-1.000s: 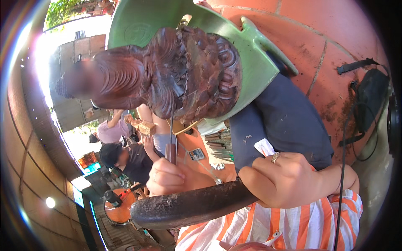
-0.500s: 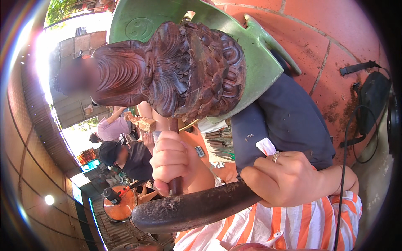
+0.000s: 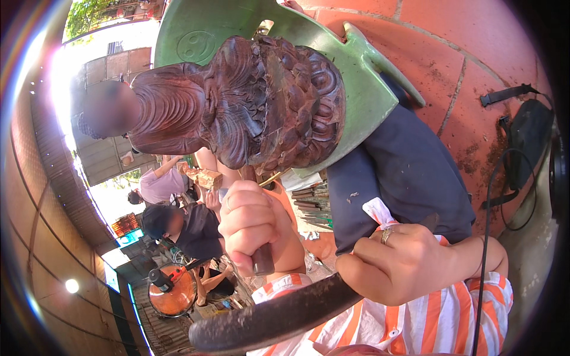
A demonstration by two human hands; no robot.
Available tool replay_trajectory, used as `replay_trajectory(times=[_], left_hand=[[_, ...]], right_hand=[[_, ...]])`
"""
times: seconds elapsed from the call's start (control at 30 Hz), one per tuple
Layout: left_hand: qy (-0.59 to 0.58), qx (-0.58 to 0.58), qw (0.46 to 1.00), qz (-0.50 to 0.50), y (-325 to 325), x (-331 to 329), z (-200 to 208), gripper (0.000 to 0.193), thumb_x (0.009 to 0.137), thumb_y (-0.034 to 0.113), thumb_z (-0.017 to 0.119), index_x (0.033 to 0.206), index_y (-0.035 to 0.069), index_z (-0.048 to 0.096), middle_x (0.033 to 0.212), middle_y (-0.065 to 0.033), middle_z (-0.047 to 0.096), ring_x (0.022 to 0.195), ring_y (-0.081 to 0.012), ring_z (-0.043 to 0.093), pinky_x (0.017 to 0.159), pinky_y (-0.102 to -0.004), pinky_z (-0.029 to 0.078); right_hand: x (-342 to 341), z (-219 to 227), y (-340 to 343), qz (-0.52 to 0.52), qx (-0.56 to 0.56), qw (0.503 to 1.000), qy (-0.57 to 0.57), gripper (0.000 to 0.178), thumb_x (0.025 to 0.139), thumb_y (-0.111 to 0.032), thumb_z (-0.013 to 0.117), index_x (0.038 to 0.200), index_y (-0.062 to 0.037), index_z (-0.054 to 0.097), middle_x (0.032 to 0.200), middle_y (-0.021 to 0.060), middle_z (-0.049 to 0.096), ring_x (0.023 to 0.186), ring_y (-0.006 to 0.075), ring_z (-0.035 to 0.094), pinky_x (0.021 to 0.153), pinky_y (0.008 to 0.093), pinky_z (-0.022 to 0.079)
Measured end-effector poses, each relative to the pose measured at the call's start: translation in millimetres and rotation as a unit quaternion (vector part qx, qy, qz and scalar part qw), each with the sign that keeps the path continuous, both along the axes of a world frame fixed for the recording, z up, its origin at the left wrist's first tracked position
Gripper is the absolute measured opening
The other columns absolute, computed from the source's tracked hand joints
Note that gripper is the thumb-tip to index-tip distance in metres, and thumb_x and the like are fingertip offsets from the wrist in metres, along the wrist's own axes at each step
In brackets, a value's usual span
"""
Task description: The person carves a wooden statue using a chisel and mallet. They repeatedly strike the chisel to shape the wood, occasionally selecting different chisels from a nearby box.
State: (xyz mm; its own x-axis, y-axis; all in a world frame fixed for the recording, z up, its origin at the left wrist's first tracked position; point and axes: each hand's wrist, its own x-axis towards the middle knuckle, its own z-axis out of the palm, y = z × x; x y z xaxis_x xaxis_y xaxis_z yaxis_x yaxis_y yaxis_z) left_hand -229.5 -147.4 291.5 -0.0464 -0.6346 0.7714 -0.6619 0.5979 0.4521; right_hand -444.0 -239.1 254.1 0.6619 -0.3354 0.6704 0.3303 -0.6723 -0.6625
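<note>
Dark reddish wood: the statue [image 3: 237,107] lies just beyond my left hand [image 3: 248,221], the nearer one, its long axis crosswise, rippled robe to knobbly base, against green plastic chair [image 3: 371,110]. Left fist wraps a smooth handle [image 3: 262,261]; my right hand [image 3: 395,261] clenches a curved, scuffed club [image 3: 273,320].

A dark-brown carved wooden statue [image 3: 297,107] rests on a green plastic chair [image 3: 371,113] beyond a dark curved club [image 3: 273,318], a black oblong pouch [image 3: 527,139] right of both
</note>
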Motion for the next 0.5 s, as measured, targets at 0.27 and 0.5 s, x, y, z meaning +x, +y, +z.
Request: replay_trajectory(times=[0.27, 0.5], left_hand=[[0.052, -0.028, 0.997, 0.050, -12, -5, 8, 0.049, 0.093, 0.032, 0.032, 0.056, 0.005, 0.050, 0.052, -0.0074, 0.049, 0.050, -0.0217, 0.044, 0.052, -0.0363, 0.036], [0.155, 0.052, 0.986, 0.038, -41, 3, 29, 0.053, 0.094, 0.033, 0.027, 0.052, 0.006, 0.043, 0.046, -0.0067, 0.040, 0.044, -0.0193, 0.032, 0.048, -0.0344, 0.031]], right_hand=[[-1, 13, 1, -0.075, -0.053, 0.995, 0.042, 0.015, 0.066, -0.011, 0.061, 0.078, -0.0051, 0.052, 0.062, 0.0018, 0.043, 0.040, 0.0064, 0.037, 0.035, 0.0223, 0.028], [3, 18, -4, -0.156, 0.001, 0.988, 0.017, 0.014, 0.061, -0.005, 0.060, 0.073, -0.0045, 0.053, 0.059, -0.0010, 0.031, 0.041, 0.0086, 0.033, 0.036, 0.0241, 0.027]])
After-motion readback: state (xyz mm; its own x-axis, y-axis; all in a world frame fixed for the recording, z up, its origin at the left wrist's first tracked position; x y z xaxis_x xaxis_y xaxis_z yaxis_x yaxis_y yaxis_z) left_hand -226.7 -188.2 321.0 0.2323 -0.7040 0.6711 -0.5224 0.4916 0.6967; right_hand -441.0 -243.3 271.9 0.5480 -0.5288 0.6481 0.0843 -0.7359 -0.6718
